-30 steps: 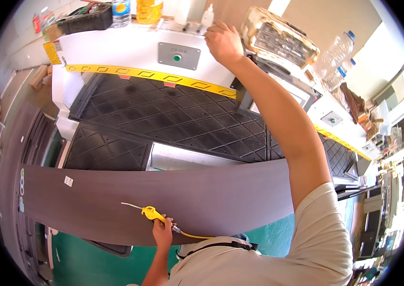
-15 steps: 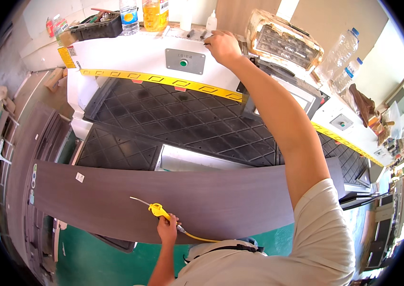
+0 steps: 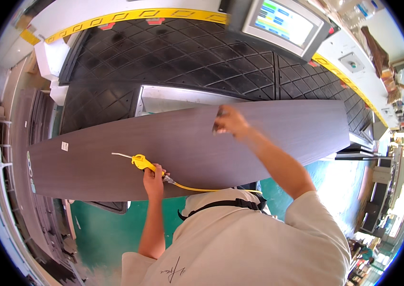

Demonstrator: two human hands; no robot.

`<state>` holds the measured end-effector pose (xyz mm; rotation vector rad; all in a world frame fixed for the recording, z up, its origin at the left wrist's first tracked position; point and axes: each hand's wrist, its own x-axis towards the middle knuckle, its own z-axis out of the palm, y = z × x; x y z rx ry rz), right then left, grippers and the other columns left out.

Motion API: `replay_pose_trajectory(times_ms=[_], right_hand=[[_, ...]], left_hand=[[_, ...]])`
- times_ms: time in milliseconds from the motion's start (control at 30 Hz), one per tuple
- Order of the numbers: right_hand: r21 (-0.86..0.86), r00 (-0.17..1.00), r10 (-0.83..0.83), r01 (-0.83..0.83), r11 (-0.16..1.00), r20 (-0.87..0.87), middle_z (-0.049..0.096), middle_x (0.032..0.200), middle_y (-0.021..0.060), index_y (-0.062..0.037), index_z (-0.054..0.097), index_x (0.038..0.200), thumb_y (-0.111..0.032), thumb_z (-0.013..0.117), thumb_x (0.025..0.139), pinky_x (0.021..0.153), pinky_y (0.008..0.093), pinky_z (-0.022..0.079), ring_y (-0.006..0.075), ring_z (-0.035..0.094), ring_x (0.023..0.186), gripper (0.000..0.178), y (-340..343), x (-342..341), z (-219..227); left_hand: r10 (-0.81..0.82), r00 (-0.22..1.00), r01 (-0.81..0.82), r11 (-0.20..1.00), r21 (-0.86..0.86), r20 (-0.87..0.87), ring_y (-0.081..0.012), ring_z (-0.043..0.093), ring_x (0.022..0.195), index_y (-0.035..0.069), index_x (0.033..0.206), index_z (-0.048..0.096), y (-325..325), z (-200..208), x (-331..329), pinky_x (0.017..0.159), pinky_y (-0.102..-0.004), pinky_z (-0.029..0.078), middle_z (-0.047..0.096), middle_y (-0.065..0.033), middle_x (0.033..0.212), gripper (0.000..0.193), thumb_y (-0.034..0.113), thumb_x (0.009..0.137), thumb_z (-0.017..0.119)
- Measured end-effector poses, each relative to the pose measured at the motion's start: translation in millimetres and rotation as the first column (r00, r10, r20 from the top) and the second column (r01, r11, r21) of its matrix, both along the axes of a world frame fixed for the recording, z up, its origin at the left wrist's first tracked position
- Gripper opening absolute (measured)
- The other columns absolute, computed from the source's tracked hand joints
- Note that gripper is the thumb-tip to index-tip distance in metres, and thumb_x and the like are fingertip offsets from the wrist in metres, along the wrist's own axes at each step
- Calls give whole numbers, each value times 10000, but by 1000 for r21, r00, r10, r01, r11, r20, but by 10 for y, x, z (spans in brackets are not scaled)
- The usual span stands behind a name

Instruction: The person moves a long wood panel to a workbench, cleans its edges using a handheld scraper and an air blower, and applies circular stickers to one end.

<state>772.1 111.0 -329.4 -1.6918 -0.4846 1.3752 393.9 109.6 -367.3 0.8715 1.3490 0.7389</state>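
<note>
My left hand (image 3: 153, 181) is wrapped round the grip of a yellow air blow gun (image 3: 141, 162). The gun's thin metal nozzle points left over a long grey-brown panel (image 3: 116, 138). From its rear fitting a yellow air hose (image 3: 192, 188) runs right along my waist. Over the middle of the panel, my right hand (image 3: 231, 121) is closed round a small dark object (image 3: 218, 122), smeared by motion, so its kind does not show. A small white label (image 3: 65, 146) is stuck near the panel's left end, and oval stickers (image 3: 30, 171) mark its edge.
Beyond the panel lies a black, diamond-grooved machine bed (image 3: 164, 57), bordered by a yellow strip (image 3: 130, 17). A lit control screen (image 3: 285, 21) overhangs the bed at upper right. More panels (image 3: 35, 124) stand stacked at the left. The floor (image 3: 102, 229) is green.
My right hand has come back from the machine's top ledge to above the panel, with a small dark object in it. The view has tilted down; my left hand still holds the blow gun.
</note>
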Motion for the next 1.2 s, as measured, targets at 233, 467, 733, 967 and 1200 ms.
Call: replay_pose_trajectory(times_ms=[233,467,733,967,1200], right_hand=[[-101,200,367,-747,658,908,657,1056,67,-122,742,1023,-121,661,854,895,376,586,254,667,1065,187,229,-1209,-668],[55,312,95,-440,896,945,649,997,70,-124,710,896,-161,672,839,837,408,567,259,653,1027,78,-124,-31,-777],[230,132,-258,194,954,957,659,918,112,-101,705,826,-165,704,880,768,475,557,341,657,908,84,-1910,3412,-919],[278,188,-352,332,902,917,685,845,119,-101,717,817,-162,661,865,714,478,546,323,670,868,96,-2342,3888,-894],[227,410,-22,-460,858,912,586,917,56,-123,676,834,-158,687,792,834,378,556,264,630,969,55,-1544,1901,-760]], left_hand=[[-49,989,51,999,11,-139,-175,718,781,38,1111,593,-423,77,410,672,-270,573,689,-76,895,192,217,1050,624],[-35,978,36,999,-3,-206,-139,676,798,14,1043,617,-1434,95,1329,706,-270,531,722,-87,863,186,199,1041,634],[-280,935,285,958,-7,-216,-174,696,863,-7,1130,582,-2002,332,2453,805,-310,560,714,-98,918,232,200,1036,627],[-387,920,383,921,-74,-59,-150,676,782,-29,1261,572,-2010,407,3370,756,-305,571,632,-38,857,289,56,997,655],[-419,908,418,906,68,-2,-143,666,761,-56,1450,439,-2030,272,4266,730,-287,567,635,-61,989,483,25,1007,614]])
